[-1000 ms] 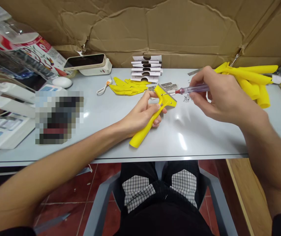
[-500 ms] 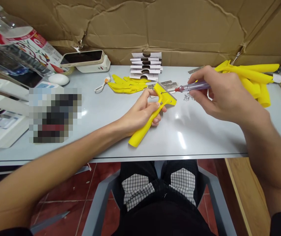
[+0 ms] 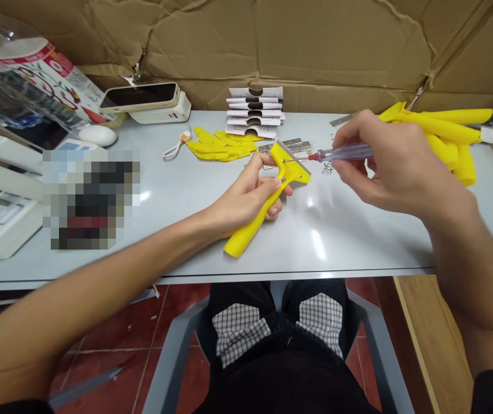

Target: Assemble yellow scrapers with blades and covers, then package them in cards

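Yellow scraper [image 3: 260,217], held just above the front part of the worktop [image 3: 358,244], head turned away from my body and handle slanting toward it. My left hand [image 3: 248,198] is closed around the neck; my right hand [image 3: 395,164] pinches the clear handle of a screwdriver [image 3: 345,152], its thin shaft reaching the fastener on the nearer side of the head. Over the past second I find only a slight drift of the view; scraper, tool and grip keep their relation, which I take to mean that work remains on this one fastener. Whether the tip is fully seated I cannot tell. Beyond the head lie metal blades [image 3: 297,146] and loose small fasteners [image 3: 327,168]; farther out, flat yellow pieces [image 3: 220,145], white sleeves [image 3: 253,113] and, at right, heaped yellow handles [image 3: 448,131].
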The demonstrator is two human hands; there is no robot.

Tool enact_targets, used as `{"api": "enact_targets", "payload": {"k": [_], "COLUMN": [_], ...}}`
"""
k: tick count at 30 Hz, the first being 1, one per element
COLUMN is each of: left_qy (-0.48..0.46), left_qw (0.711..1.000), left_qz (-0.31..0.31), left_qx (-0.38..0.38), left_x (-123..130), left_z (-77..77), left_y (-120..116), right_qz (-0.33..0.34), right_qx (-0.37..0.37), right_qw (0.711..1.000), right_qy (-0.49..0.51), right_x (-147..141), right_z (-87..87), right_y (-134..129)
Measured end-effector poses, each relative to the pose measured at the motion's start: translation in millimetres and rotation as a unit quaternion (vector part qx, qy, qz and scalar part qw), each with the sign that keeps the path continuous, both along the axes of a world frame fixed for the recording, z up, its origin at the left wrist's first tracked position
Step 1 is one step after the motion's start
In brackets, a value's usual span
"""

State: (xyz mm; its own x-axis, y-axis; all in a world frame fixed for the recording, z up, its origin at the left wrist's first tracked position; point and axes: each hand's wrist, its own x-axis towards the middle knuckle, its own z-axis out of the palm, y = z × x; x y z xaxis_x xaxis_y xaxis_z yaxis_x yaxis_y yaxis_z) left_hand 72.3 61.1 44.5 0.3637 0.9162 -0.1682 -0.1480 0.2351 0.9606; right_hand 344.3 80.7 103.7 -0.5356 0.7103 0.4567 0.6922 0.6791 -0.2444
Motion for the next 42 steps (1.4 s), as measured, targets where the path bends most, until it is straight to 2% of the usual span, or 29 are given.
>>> {"api": "enact_targets", "payload": {"k": [6,15,22,27,31,34,38,42], "left_qy": [0.004,0.007,0.003,0.005,0.014,0.012,0.004,0.003], "left_qw": [1.0,1.0,1.0,1.0,1.0,1.0,1.0,1.0], "left_qz": [-0.013,-0.009,-0.006,-0.005,0.003,0.007,0.003,0.004], "left_qx": [0.012,0.011,0.011,0.013,0.007,-0.007,-0.023,-0.025], "left_x": [-2,-1,-1,-1,0,1,0,-2], "left_z": [-2.6,-1.9,-3.1,-4.2,-2.8,-0.1,2.7,3.3], "left_y": [0,1,1,2,2,2,3,6], "right_qz": [-0.025,-0.048,-0.044,-0.061,-0.008,0.025,0.012,-0.006], "right_qx": [0.07,0.103,0.073,0.025,-0.037,-0.074,-0.084,-0.077], "right_qw": [0.997,0.993,0.995,0.993,0.993,0.984,0.983,0.987], "right_qy": [-0.002,-0.043,-0.048,-0.096,-0.111,-0.157,-0.163,-0.142], "right_x": [5,-2,1,-4,-5,-6,-2,11], "right_z": [-2.3,-5.9,-0.9,2.5,1.1,-3.7,-7.6,-1.2], "right_y": [5,3,3,2,2,4,9,17]}}
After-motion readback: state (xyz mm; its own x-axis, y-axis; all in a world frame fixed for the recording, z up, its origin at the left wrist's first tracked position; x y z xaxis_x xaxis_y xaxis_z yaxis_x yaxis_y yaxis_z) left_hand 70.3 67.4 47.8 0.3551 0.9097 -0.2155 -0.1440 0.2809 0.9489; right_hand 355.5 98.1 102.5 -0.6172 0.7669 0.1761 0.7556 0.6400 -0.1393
